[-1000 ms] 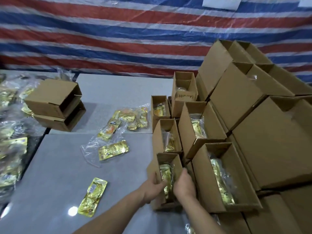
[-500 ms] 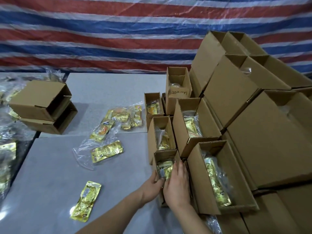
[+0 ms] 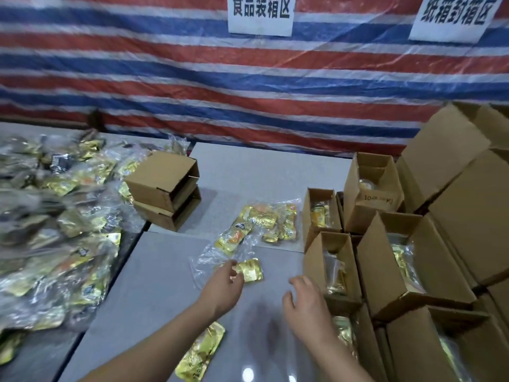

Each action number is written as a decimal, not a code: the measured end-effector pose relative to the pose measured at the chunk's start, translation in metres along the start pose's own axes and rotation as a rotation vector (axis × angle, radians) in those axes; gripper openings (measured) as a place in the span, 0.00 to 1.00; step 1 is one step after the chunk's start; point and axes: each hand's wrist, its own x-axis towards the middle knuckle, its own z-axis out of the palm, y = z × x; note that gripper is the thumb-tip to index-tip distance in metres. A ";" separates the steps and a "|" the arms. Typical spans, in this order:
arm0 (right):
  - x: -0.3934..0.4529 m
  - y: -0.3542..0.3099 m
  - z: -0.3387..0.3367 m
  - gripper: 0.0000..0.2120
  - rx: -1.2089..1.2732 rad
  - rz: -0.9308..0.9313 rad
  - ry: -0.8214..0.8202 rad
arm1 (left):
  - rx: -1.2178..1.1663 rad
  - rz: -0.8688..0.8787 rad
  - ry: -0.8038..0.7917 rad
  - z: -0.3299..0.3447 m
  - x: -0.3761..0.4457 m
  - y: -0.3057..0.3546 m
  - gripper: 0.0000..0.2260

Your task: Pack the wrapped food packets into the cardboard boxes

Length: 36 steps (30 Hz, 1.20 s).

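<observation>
Gold packet (image 3: 249, 269) lay flat on the grey table (image 3: 154, 282), half inside a loose clear bag (image 3: 203, 264). It looked light, soft and slippery, best pinched at a sealed edge. The left hand (image 3: 224, 285) pinched its near end with curled fingers. The right hand (image 3: 307, 301) hovered relaxed and held nothing, just beside the small cardboard box (image 3: 332, 264).
</observation>
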 end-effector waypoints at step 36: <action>0.171 -0.194 -0.170 0.13 -0.229 -0.463 0.044 | 0.611 0.545 0.206 -0.261 0.024 0.136 0.11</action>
